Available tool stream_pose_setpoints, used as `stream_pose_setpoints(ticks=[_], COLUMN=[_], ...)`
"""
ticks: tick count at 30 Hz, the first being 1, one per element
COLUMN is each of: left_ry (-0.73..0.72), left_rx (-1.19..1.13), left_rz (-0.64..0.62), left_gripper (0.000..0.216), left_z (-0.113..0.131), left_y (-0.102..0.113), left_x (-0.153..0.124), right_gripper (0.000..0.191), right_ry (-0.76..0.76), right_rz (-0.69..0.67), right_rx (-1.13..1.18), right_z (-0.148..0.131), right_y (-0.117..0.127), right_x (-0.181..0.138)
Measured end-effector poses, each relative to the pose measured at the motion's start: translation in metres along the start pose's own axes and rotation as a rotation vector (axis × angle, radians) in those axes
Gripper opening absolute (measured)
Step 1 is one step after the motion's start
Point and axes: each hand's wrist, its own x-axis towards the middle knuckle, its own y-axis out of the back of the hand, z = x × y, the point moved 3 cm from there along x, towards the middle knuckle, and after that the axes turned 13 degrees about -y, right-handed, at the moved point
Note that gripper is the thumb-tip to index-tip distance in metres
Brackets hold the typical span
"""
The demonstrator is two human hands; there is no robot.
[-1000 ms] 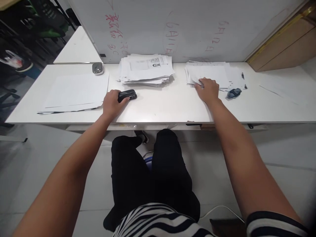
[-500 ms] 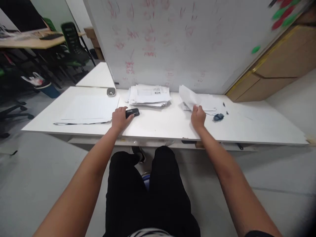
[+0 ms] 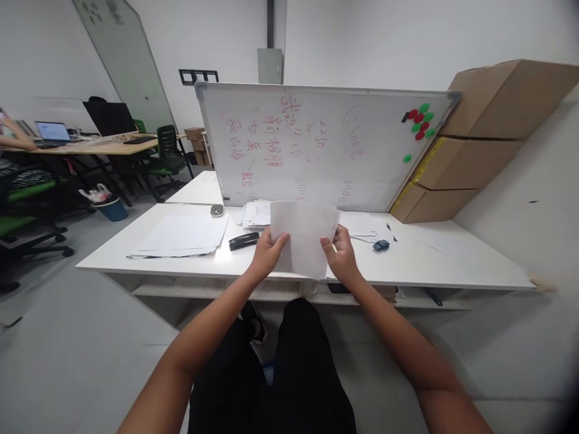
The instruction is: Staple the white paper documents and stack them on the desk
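Both my hands hold a thin bundle of white paper sheets (image 3: 304, 238) upright over the front of the white table (image 3: 452, 265). My left hand (image 3: 266, 253) grips its left edge and my right hand (image 3: 340, 252) grips its right edge, fingers closed on the paper. A black stapler (image 3: 243, 241) lies on the table just left of my left hand, untouched. Behind the held sheets a paper stack (image 3: 256, 214) is partly hidden. More sheets (image 3: 362, 226) lie to the right.
A wide pile of white sheets (image 3: 181, 236) covers the table's left part, with a small grey device (image 3: 216, 210) behind it. Dark clips (image 3: 380, 245) lie at the right. A whiteboard (image 3: 316, 144) and cardboard boxes (image 3: 493, 120) stand behind. Desks, chairs and a person's arm (image 3: 13, 140) are far left.
My left hand let go of the stapler and joined my right hand on sheets lifted from the right stack. My head tilted up, so the room came into view.
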Motion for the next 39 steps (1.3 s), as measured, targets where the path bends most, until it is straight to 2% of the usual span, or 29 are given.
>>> stream_pose_setpoints(ticks=[2,4,8,11,15,18,20,21,24,26,28,31,33,35,37,39], left_ry=[-0.036,-0.033,0.061,0.109,0.109,0.159,0.185,0.203,0.293,0.313,0.265,0.118,0.025,0.009,0.056,0.065], left_rx=[0.017,0.047,0.047,0.002,-0.033,-0.210,-0.428,-0.530,-0.646,-0.516,-0.262,0.254,0.676,1.003,1.117,1.091], left_rz=[0.083,0.120,0.163,0.156,0.138,0.300,0.379,0.389,0.337,0.256,0.182,0.065,-0.049,-0.087,-0.158,-0.192], left_gripper=[0.038,0.038,0.042,0.039,0.038,0.044,0.049,0.051,0.051,0.046,0.044,0.046,0.047,0.052,0.048,0.040], left_z=[-0.009,-0.026,-0.070,-0.088,-0.085,-0.073,-0.063,-0.058,-0.046,-0.043,-0.047,-0.063,-0.079,-0.100,-0.123,-0.141], left_y=[-0.001,-0.003,-0.005,-0.001,0.007,0.008,-0.004,-0.013,-0.042,-0.050,-0.040,0.004,0.039,0.071,0.091,0.101], left_x=[0.002,0.002,-0.010,-0.017,-0.013,-0.009,-0.013,-0.017,-0.036,-0.046,-0.047,-0.028,-0.009,0.007,0.014,0.015], right_gripper=[0.048,0.041,0.026,0.025,0.034,0.059,0.073,0.073,0.057,0.046,0.043,0.043,0.042,0.042,0.043,0.045], right_ry=[-0.058,-0.160,-0.280,-0.269,-0.221,-0.211,-0.282,-0.330,-0.438,-0.478,-0.531,-0.590,-0.627,-0.648,-0.659,-0.687], right_rz=[-0.040,-0.031,0.020,0.025,0.015,0.081,0.141,0.137,0.089,0.183,0.316,0.349,0.461,0.564,0.595,0.546], right_rx=[0.146,0.195,0.035,-0.001,-0.071,0.003,0.127,0.193,0.308,0.323,0.348,0.401,0.364,0.340,0.339,0.359], right_z=[0.018,0.042,0.081,0.089,0.084,0.076,0.073,0.072,0.073,0.081,0.095,0.122,0.137,0.145,0.142,0.132], right_y=[-0.015,-0.033,-0.062,-0.069,-0.064,-0.059,-0.060,-0.063,-0.072,-0.063,-0.039,0.010,0.047,0.074,0.086,0.083], right_x=[0.004,0.005,0.000,-0.005,-0.004,-0.010,-0.021,-0.029,-0.055,-0.073,-0.088,-0.099,-0.102,-0.103,-0.102,-0.097])
